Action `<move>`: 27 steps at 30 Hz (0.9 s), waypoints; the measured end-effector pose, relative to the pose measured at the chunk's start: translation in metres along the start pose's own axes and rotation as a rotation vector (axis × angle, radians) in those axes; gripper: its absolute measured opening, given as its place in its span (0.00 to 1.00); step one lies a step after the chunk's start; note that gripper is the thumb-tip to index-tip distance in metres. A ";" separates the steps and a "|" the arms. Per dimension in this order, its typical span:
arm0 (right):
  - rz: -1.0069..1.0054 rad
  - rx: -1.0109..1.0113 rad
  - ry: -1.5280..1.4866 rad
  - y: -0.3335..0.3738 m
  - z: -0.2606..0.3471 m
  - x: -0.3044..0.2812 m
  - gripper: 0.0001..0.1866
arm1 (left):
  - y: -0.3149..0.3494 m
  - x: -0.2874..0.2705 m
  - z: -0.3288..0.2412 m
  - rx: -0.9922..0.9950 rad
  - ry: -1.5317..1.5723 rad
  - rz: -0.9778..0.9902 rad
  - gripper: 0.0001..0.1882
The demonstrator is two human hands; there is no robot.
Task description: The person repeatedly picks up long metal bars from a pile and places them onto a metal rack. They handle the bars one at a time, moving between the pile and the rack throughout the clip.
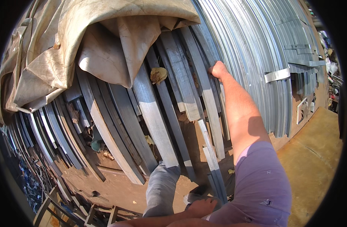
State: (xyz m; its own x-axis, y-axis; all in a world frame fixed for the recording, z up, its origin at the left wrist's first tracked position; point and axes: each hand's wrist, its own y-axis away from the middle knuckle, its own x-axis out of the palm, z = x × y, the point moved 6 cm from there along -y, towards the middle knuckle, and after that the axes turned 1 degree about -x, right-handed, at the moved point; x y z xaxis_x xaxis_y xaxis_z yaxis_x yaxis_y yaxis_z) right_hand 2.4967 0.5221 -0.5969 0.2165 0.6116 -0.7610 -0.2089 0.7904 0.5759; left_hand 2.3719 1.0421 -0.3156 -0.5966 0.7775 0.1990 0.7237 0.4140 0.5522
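My right arm, in a purple sleeve, stretches forward over a stack of long metal bars. At its end my right hand [219, 70] is closed round the edge of a grey metal profile [205, 41], beside the shiny sheets. Its fingertips are hidden behind the hand. Low in the picture, close to my body, my left hand [203, 206] is closed, its knuckles turned outward. Whatever it holds, if anything, cannot be made out. Just past it lie the ends of narrow metal profiles [215, 178]. My leg in grey trousers [162, 187] stands against the end of a square tube [152, 113].
A dirty beige tarp [105, 49] drapes over the far left of the stack. Bundled corrugated metal sheets [253, 56] lie to the right, above a yellowish board [313, 162]. Wooden frames [94, 213] and scrap [31, 185] are at lower left. A dry leaf [158, 75] rests among the bars.
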 end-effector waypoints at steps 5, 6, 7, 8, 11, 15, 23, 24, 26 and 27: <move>0.173 0.081 -0.439 0.026 -0.009 -0.002 0.12 | -0.006 0.018 -0.011 -0.013 -0.034 -0.035 0.21; 0.144 0.106 -0.463 0.040 -0.009 -0.014 0.12 | -0.003 0.011 -0.015 -0.012 -0.034 -0.053 0.21; 0.126 0.130 -0.488 0.058 -0.006 -0.022 0.12 | -0.003 0.012 -0.016 -0.030 -0.059 -0.063 0.22; 0.125 0.121 -0.519 0.077 -0.003 -0.032 0.11 | -0.005 0.015 -0.014 -0.048 -0.086 -0.073 0.22; 0.180 0.125 -0.519 0.120 -0.050 -0.048 0.10 | -0.010 0.022 -0.015 -0.111 -0.203 -0.073 0.22; 0.252 0.153 -0.706 0.239 -0.120 -0.048 0.12 | -0.037 0.040 -0.002 -0.225 -0.288 -0.152 0.22; 0.270 0.373 -0.649 0.596 -0.313 -0.080 0.11 | -0.052 0.059 0.030 -0.334 -0.295 -0.403 0.26; 0.226 0.327 -0.467 0.647 -0.315 -0.098 0.15 | -0.048 0.058 0.044 -0.310 -0.285 -0.495 0.26; 0.174 0.294 -0.309 0.752 -0.382 -0.085 0.24 | -0.012 0.048 0.031 -0.292 -0.315 -0.688 0.25; 0.206 0.388 -0.402 0.806 -0.396 -0.090 0.25 | 0.014 0.030 0.005 -0.299 -0.343 -0.813 0.24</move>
State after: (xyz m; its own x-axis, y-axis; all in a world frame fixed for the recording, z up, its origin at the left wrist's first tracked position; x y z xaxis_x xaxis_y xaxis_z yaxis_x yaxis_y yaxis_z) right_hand 1.9308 1.0907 -0.1828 0.5685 0.6587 -0.4930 0.0629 0.5627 0.8243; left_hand 2.3655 1.0732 -0.3060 -0.7112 0.4196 -0.5640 -0.0190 0.7906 0.6121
